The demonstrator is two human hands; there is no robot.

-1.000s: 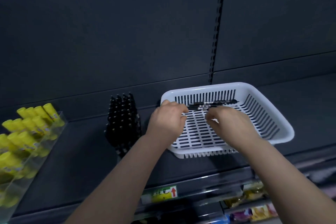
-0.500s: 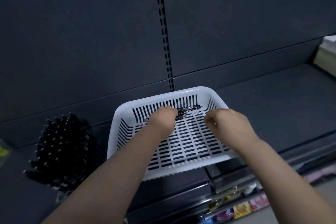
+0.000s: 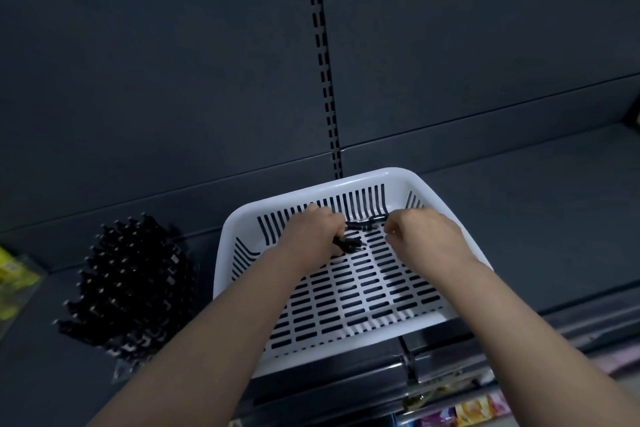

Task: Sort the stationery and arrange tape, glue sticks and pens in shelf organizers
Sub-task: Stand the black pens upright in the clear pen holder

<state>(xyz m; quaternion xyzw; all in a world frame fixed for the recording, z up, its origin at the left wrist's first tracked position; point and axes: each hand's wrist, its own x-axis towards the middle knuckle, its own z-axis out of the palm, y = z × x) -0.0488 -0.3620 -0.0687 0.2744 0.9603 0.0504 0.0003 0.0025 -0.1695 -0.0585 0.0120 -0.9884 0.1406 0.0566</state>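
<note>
Your left hand (image 3: pixel 311 236) grips pens (image 3: pixel 350 245), mostly hidden; your right hand (image 3: pixel 427 236) curls (fingertips tucked away), and I can't tell its hold.

White slotted basket (image 3: pixel 346 180); black pens (image 3: pixel 128 281); dark grey shelf (image 3: pixel 519 204); yellow glue sticks (image 3: pixel 14 270).

left hand (image 3: pixel 311 236) grips black pens (image 3: pixel 348 245) inside white basket (image 3: pixel 374 174); right hand (image 3: pixel 424 239) curls beside another pen (image 3: pixel 367 225).

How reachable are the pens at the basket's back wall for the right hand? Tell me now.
Likely yes: the right hand is inside the white basket, fingertips right at those pens, nothing between. The left hand, gripping pens, is aside.
</note>
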